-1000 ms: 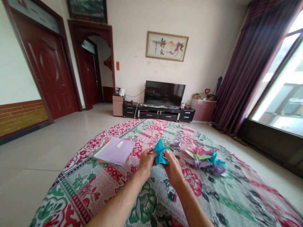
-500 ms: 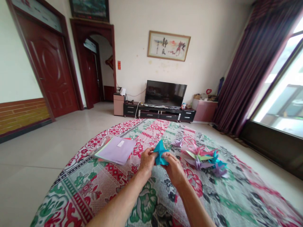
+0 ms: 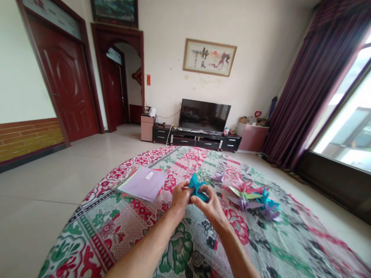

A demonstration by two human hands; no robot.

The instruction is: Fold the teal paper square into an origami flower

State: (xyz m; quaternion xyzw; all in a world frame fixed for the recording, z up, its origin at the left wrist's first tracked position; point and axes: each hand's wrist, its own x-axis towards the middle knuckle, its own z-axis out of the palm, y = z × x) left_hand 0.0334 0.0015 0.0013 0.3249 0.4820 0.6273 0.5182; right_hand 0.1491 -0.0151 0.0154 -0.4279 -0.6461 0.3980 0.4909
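Between my two hands, just above the table, is a piece of blue origami paper, folded and partly curled. My left hand pinches its left side with the fingers closed. On the right side, my right hand grips it, thumb low and fingers bent over the top. The fingers cover part of the folds. To the right lies a group of folded paper pieces with pointed tips: a pink one, purple ones and a blue one.
A stack of coloured paper sheets, purple on top with a small white label, lies on the left of the round table. A floral tablecloth covers the table. Beyond stand a television on a low cabinet and a dark curtain.
The blue paper has been turned and bent, so its upper part now curls. My right thumb has moved lower, and its fingers reach over the paper. The view has shifted slightly.
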